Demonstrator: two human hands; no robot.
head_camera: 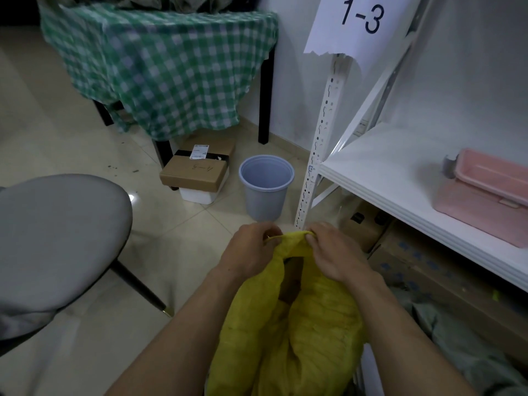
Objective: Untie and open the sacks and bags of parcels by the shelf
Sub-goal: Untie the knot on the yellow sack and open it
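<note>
Yellow woven sack (303, 332) stands on the floor between the person's forearms, just beside the white shelf (385, 172) upright. Left hand (251, 250) and right hand (335, 254) meet at the sack's top. The fingers of both are curled and pinch the bunched neck from either side. The tie itself is hidden under the fingertips.

Progress, as a judgement: early. The neck is not yet loosed where the hands grip. Below them a slit gapes in the fabric and shows something brown inside, probably a parcel. The mouth is not spread open. Grey-green bags (457, 338) lie at lower right under the shelf; I cannot tell if they are tied. They are likely left to do.

Writing: paper sign (363, 21) on the shelf post reads "1-3" in dark figures. The cardboard box (197, 171) under the checked tablecloth (160, 67) carries a white shipping label and a scrawled mark, both too small to read. Cartons (405, 252) under the shelf show blue print, blurred.
</note>
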